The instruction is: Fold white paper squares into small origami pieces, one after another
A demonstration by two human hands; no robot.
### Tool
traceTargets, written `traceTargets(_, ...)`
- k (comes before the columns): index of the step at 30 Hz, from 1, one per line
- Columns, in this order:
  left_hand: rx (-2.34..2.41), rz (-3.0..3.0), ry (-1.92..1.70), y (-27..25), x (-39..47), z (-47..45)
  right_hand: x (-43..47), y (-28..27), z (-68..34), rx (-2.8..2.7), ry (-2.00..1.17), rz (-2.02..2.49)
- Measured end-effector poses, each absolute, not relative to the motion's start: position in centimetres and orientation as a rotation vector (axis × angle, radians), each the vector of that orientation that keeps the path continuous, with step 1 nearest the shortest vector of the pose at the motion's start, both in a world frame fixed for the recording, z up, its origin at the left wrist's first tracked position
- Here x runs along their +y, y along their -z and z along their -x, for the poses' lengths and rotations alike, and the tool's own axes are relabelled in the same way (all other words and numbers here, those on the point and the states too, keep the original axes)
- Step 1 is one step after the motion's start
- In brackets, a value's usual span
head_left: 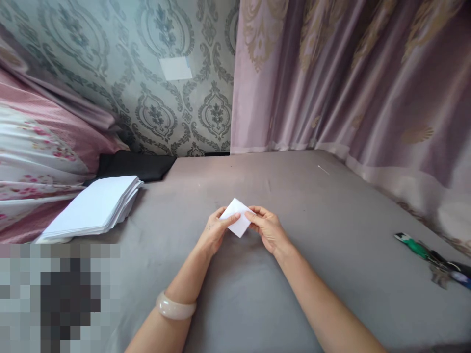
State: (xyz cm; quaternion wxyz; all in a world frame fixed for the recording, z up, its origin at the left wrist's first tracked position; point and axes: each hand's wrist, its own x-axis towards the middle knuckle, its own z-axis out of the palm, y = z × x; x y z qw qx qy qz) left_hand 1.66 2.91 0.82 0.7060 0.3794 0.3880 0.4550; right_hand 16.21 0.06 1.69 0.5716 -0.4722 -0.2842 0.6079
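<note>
A small white folded paper (238, 226), diamond-shaped from here, is held between both hands above the grey cloth surface (235, 304). My left hand (216, 228) grips its left corner, with the thumb lying across the front. At the right corner, my right hand (268, 226) pinches the paper between thumb and fingers. Most of the fingers behind the paper are hidden. A pale bangle (176, 307) circles my left forearm.
A stack of white paper sheets (93, 203) lies at the left, beside a black flat item (138, 165). Keys with a green tag (417, 249) rest at the right edge. A thin white stick (323, 169) lies farther back. Curtains (294, 73) hang behind.
</note>
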Motion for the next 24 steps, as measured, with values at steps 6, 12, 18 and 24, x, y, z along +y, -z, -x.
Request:
traceTargets(6, 0.840, -0.726, -1.066, -0.8, 2.8, -1.8, 0.2, -1.3, -15.5, -0.538, -1.518, 0.981)
traceTargets(12, 0.849, -0.887, -1.050, -0.3, 3.0, -1.2, 0.3, -0.9, -15.3, -0.551, -1.507, 0.990)
traceTargets(18, 1.042, -1.344, -1.172, -0.3, 3.1, -0.4, 0.6, -0.6, -16.7, -1.201, -0.841, 1.280)
traceTargets(24, 1.161, -2.247, -1.230, 0.1, 3.1, 0.3, -0.1, -1.4, -17.5, -1.833, -0.102, 1.345)
